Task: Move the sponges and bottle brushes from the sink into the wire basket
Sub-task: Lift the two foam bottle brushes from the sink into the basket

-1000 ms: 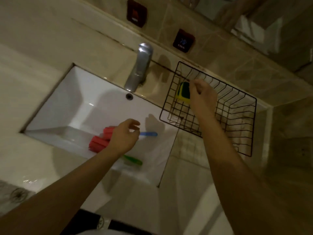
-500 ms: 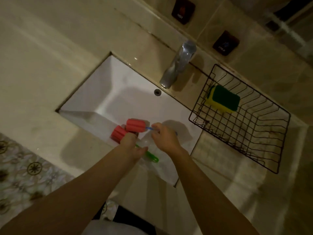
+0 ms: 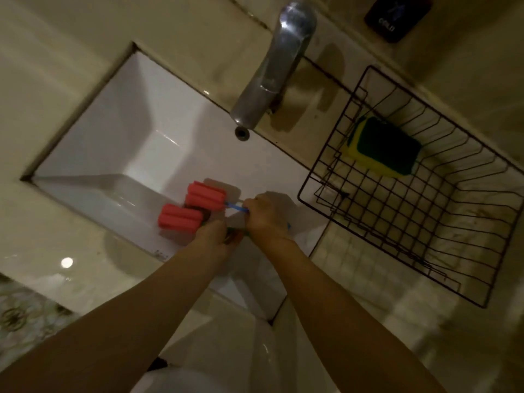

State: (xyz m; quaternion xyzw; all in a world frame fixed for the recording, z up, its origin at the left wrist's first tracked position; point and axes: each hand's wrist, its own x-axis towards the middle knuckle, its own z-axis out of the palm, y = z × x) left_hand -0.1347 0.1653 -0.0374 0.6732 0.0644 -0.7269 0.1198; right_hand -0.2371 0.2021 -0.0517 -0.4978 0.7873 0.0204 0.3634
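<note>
Two bottle brushes with red foam heads lie in the white sink (image 3: 136, 154). The farther brush (image 3: 205, 195) has a blue handle, and my right hand (image 3: 266, 217) is closed around that handle. The nearer brush (image 3: 178, 219) has a green handle, mostly hidden under my left hand (image 3: 215, 236), which is closed on it. A yellow-and-green sponge (image 3: 382, 147) lies in the far left corner of the black wire basket (image 3: 419, 268), which stands on the counter right of the sink.
A chrome tap (image 3: 272, 66) overhangs the sink's back edge, above the overflow hole (image 3: 242, 132). A dark wall plate marked COLD (image 3: 394, 18) sits at the top right. Beige counter surrounds the sink; patterned floor tiles (image 3: 25, 316) show at the lower left.
My right hand left the sponge in the basket and came down to the blue handle. My left hand closed on the green handle. The camera moved closer.
</note>
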